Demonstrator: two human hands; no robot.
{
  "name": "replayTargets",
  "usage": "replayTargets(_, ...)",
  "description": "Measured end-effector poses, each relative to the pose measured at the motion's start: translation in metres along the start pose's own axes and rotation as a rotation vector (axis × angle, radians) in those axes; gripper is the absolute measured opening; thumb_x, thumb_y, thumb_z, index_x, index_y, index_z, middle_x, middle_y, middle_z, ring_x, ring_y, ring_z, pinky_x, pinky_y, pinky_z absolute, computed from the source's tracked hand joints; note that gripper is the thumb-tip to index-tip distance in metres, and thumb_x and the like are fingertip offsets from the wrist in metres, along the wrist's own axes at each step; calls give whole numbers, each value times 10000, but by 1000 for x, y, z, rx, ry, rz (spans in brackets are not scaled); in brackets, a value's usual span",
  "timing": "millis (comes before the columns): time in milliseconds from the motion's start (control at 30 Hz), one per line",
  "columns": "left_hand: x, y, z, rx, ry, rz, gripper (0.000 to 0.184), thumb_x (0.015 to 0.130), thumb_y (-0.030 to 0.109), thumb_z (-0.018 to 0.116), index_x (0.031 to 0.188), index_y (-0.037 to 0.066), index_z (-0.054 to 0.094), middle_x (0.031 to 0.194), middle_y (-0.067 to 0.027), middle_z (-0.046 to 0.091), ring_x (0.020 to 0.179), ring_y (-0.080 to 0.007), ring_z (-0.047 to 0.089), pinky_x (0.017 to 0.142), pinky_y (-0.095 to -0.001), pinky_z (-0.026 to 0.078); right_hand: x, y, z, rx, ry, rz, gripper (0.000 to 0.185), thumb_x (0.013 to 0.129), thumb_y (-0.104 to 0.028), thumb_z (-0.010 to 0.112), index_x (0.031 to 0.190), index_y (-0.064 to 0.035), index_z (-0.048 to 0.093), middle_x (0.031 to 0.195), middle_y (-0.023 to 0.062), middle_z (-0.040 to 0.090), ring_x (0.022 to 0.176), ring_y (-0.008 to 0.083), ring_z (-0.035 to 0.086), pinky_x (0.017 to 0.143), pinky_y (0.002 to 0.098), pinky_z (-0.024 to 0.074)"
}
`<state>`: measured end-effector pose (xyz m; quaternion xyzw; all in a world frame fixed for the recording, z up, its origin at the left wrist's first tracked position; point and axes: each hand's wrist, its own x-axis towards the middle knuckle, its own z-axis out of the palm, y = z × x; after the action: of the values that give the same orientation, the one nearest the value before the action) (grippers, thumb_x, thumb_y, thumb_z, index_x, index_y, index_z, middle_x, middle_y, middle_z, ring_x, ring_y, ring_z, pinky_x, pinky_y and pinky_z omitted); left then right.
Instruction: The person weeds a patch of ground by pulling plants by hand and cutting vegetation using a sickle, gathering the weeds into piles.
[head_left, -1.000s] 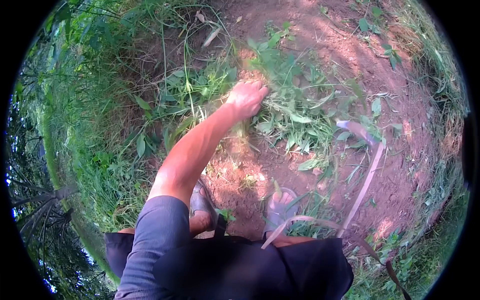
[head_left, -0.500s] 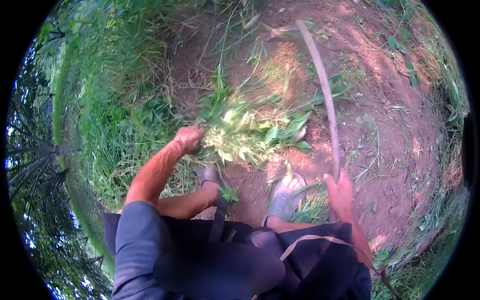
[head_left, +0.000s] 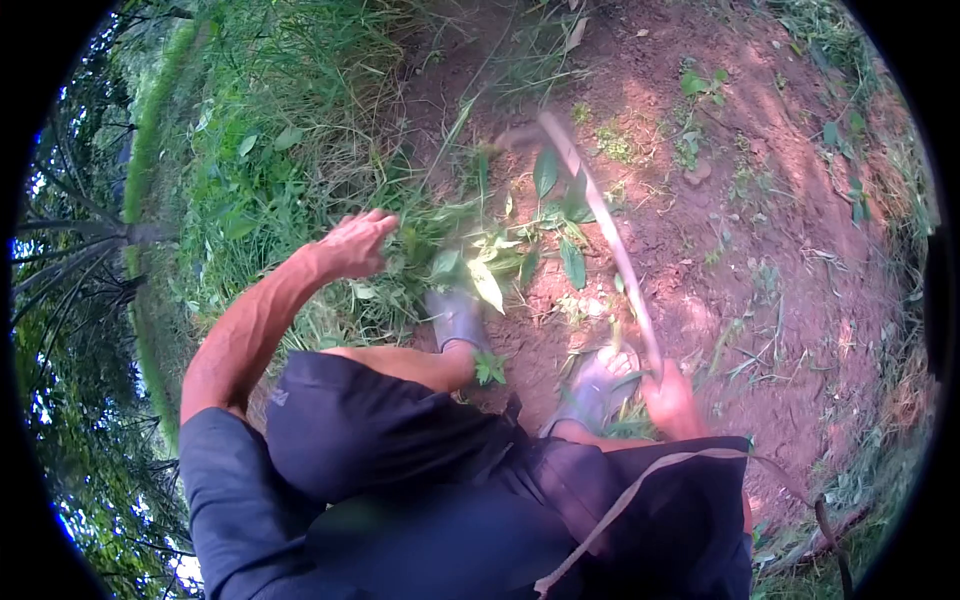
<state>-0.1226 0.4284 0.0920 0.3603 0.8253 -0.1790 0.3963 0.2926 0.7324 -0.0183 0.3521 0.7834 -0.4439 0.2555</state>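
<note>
My right hand [head_left: 675, 400] is wrapped round the lower end of a hoe's long, slightly curved wooden handle [head_left: 610, 225]. At the far end the hoe's head [head_left: 518, 137] juts to the left, blurred by motion. My left hand [head_left: 355, 245] is beside a heap of weeds [head_left: 430, 245], thumb and fingers apart, with nothing plainly held in it. Loose broad leaves [head_left: 572, 262] and a pale, sunlit leaf [head_left: 486, 284] lie between the hoe and my left hand.
My two shod feet, the left shoe [head_left: 455, 318] and the right shoe [head_left: 592, 385], stand on reddish soil [head_left: 720, 270] just below the weeds. Dense green grass [head_left: 250, 170] grows on the left. A strap [head_left: 690, 457] hangs across my dark clothing. Trees rise at the far left.
My left hand has moved slightly up and left, off the leafy heap. The hoe's head has come down and left toward the weeds. The heap looks more spread out.
</note>
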Motion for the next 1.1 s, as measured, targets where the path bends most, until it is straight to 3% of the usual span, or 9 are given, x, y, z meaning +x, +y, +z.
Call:
replayTargets(200, 92, 84, 33, -153, 283, 16, 959, 751, 400, 733, 1459, 52, 187, 1414, -259, 305, 1267, -416, 384, 1024, -531, 345, -92, 72, -3, -112, 31, 153, 255, 797, -163, 574, 946, 34, 511, 661, 197, 560, 604, 312, 579, 585, 417, 460)
replayTargets(367, 136, 78, 92, -109, 319, 213, 214, 828, 166, 531, 978, 21, 487, 891, -246, 596, 855, -401, 603, 704, -487, 474, -106, 75, 17, 91, 126, 184, 235, 782, -145, 580, 929, 28, 518, 652, 167, 549, 586, 273, 549, 576, 387, 449)
replayTargets(467, 137, 60, 91, 101, 364, 318, 131, 777, 164, 536, 850, 64, 578, 659, -125, 645, 595, -352, 632, 524, -452, 491, -85, 71, 32, 220, 195, 165, 224, 773, -134, 584, 918, 24, 521, 647, 150, 542, 575, 249, 531, 571, 369, 443)
replayTargets(567, 127, 31, 61, 127, 212, 225, 158, 775, 188, 565, 851, 49, 581, 812, -138, 667, 783, -316, 655, 647, -439, 502, -54, 51, 40, 442, 238, 180, 199, 757, -119, 590, 892, 12, 527, 644, 97, 526, 573, 192, 492, 558, 331, 425)
replayTargets(667, 130, -13, 50, 189, 529, 359, 182, 804, 154, 523, 953, 60, 569, 1048, -165, 609, 1039, -318, 577, 842, -476, 435, -25, -38, 17, 502, 325, 116, 171, 749, -113, 603, 865, -5, 540, 662, -2, 505, 582, 95, 441, 540, 277, 401)
replayTargets(733, 140, -33, 52, 284, 753, 146, 334, 786, 145, 537, 1112, 74, 550, 1296, -145, 462, 1222, -329, 428, 967, -494, 340, -12, -76, 8, 440, 253, 130, 201, 758, -124, 616, 893, 8, 545, 669, -3, 513, 596, 95, 467, 550, 276, 411)
replayTargets(933, 124, -131, 86, 168, 713, -43, 564, 828, 136, 498, 1368, 64, 355, 1354, -185, 426, 1116, -367, 523, 869, -522, 428, 29, -117, 31, 448, 135, 57, 234, 784, -168, 637, 905, 12, 548, 693, 60, 567, 627, 136, 525, 574, 309, 435)
replayTargets(1033, 106, -175, 102, -109, 428, -386, 388, 881, 162, 455, 1255, 58, 463, 1089, -192, 607, 908, -355, 641, 767, -471, 509, 37, -149, 34, 255, 93, 128, 281, 778, -198, 656, 925, 18, 553, 697, 106, 578, 625, 169, 520, 595, 350, 442)
replayTargets(1100, 93, -193, 121, -7, 354, -35, 220, 872, 160, 463, 1049, 62, 550, 771, -140, 651, 685, -312, 660, 622, -414, 520, 38, -170, 39, 127, 116, 73, 315, 768, -216, 666, 937, 26, 558, 688, 134, 566, 634, 212, 536, 615, 384, 442)
